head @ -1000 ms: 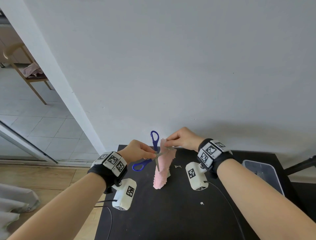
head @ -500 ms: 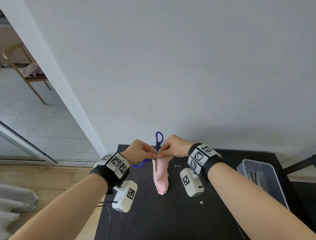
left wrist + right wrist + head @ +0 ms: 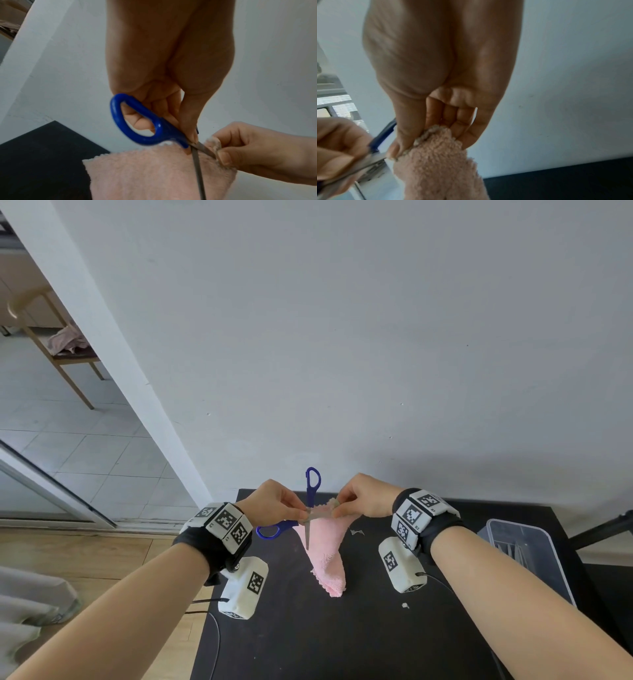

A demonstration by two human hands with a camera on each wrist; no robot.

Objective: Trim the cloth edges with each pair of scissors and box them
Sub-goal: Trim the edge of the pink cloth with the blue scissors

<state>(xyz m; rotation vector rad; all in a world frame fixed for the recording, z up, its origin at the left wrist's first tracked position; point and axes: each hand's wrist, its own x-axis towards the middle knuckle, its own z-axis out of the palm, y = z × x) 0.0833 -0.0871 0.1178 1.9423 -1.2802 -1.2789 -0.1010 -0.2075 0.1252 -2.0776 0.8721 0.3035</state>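
A pink cloth (image 3: 325, 556) hangs above the black table (image 3: 342, 638), its lower end touching the tabletop. My right hand (image 3: 363, 501) pinches the cloth's top edge between thumb and fingers (image 3: 402, 135). My left hand (image 3: 277, 506) pinches the blue-handled scissors (image 3: 310, 484) near the pivot, not through the loops. The scissors are spread wide: one loop (image 3: 137, 119) points up, the other down-left, and one blade (image 3: 199, 173) hangs down across the pink cloth (image 3: 154, 173) while the other reaches toward the right thumb.
A clear plastic box (image 3: 527, 553) holding other scissors stands at the table's right edge. Small cloth scraps (image 3: 358, 531) lie on the tabletop. A grey wall rises behind the table. Wooden floor and a doorway lie to the left.
The hands moved close together, then spread slightly. The scissors now stand wider apart, and the cloth's top edge is stretched between the two hands.
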